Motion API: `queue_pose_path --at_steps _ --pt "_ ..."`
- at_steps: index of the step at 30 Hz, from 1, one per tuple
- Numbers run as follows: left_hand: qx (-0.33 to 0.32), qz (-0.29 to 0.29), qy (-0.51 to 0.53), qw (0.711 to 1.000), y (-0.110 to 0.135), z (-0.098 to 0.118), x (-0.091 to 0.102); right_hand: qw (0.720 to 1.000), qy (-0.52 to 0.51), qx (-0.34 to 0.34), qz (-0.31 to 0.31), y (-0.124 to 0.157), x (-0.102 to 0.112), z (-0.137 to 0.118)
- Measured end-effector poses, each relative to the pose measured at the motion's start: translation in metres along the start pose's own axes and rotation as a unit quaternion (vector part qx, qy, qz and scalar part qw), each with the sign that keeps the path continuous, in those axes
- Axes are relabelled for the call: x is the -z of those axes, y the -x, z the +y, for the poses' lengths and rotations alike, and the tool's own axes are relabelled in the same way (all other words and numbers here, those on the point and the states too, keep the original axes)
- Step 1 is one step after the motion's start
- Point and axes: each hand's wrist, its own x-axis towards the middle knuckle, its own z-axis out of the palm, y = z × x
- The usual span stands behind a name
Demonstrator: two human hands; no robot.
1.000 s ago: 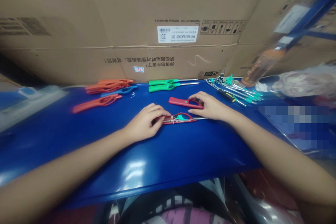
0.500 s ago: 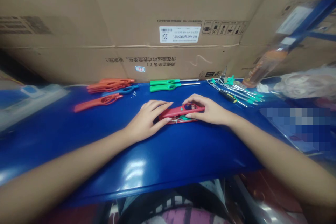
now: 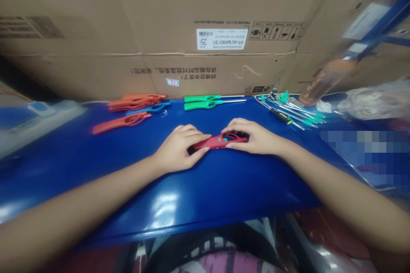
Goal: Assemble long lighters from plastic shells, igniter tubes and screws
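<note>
A red lighter casing (image 3: 211,142) lies low over the blue table, gripped at both ends, its upper half resting on the lower half. My left hand (image 3: 179,147) is closed round the wide handle end, thumb in front and fingers behind. At the trigger-loop end, my right hand (image 3: 256,136) pinches the casing between thumb and fingers. A bit of green shows through the opening near the loop. The inside parts are covered by the upper half, and my fingers hide both tips.
Orange casings (image 3: 137,102), a blue casing (image 3: 150,108) and a red-orange casing (image 3: 120,123) lie at back left. Two green lighters (image 3: 200,105) are at the back. Metal rods (image 3: 297,113), a screwdriver (image 3: 280,116) and a bottle (image 3: 326,81) lie right. A cardboard box (image 3: 160,13) walls the table's rear.
The upper red half has come down onto the lower half, covering the wires and green part that showed between them. Both hands keep their hold on the casing.
</note>
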Motion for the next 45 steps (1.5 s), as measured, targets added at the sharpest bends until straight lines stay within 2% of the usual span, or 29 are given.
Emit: queue_pose_path --at_steps 8,30,45 --pt "-0.001 -0.018 -0.006 1.0 -0.0009 -0.0007 -0.0017 1.0 0.017 0.002 -0.015 0.0011 0.0014 0.0012" --pt "-0.011 0.008 0.003 1.0 -0.0002 -0.0027 -0.0022 0.998 0.053 -0.001 -0.035 0.0008 0.0026 -0.0005" --pt "0.0 -0.022 0.006 1.0 -0.0016 -0.0029 -0.0017 0.997 0.07 -0.003 -0.043 0.0006 0.0021 -0.0015"
